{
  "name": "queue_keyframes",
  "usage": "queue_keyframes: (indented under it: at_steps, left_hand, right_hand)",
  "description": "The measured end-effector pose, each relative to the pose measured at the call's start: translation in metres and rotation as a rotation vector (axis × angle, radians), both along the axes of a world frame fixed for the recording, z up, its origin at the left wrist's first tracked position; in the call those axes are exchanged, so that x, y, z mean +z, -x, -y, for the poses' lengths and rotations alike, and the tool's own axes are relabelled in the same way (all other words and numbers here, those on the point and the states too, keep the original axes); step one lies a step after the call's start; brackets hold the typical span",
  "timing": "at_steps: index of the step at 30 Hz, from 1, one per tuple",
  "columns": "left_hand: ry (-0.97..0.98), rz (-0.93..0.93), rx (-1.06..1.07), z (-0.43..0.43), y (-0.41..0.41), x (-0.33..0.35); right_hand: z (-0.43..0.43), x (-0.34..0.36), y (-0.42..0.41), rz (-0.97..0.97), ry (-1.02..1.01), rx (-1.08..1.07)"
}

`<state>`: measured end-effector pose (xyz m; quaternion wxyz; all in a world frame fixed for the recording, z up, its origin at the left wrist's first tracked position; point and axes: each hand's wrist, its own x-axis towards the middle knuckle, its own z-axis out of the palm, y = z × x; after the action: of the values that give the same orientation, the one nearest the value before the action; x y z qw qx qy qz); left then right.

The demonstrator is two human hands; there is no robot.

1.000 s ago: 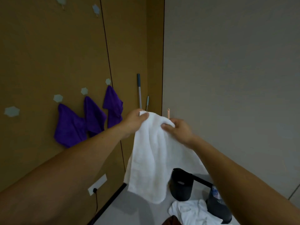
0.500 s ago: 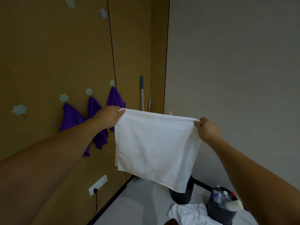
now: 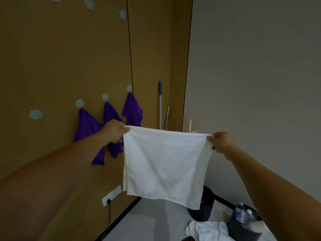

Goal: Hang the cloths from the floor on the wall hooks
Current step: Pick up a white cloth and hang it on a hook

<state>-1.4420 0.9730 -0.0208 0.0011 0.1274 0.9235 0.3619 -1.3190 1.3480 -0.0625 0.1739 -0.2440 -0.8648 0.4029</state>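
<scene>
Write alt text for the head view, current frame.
The left hand and right hand pinch the top corners of a square white terry cloth, spread flat before a brown panelled wall. Three purple cloths hang on pale hexagonal wall hooks; one hook left of them is bare. A crumpled white cloth lies on the floor.

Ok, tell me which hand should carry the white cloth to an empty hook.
Left. The left hand pinches the white cloth at the corner nearest the hook wall, and an empty hook lies on that side. The right hand holds the far corner, by the grey wall.
</scene>
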Motion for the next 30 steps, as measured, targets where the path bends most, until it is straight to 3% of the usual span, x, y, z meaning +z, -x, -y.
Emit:
queue_keyframes:
  at_steps: [2,6,11,15,30]
  left_hand:
    - [-0.002,0.075,0.048,0.005,0.002,-0.004]
    - [0.063,0.183,0.081,0.015,0.003,-0.013]
    - [-0.084,0.104,0.101,0.014,0.006,-0.024]
    - [0.001,0.050,0.054,0.010,0.003,-0.023]
    - [-0.288,0.239,0.187,-0.009,0.010,-0.036]
  right_hand:
    - [0.004,-0.001,0.004,-0.126,0.220,-0.028]
    - [0.007,0.003,0.010,-0.242,0.433,-0.003]
    - [0.000,0.005,0.016,-0.346,0.522,0.014]
    - [-0.006,0.003,0.020,-0.361,0.518,-0.006]
    - [-0.024,-0.002,0.020,-0.399,0.561,-0.006]
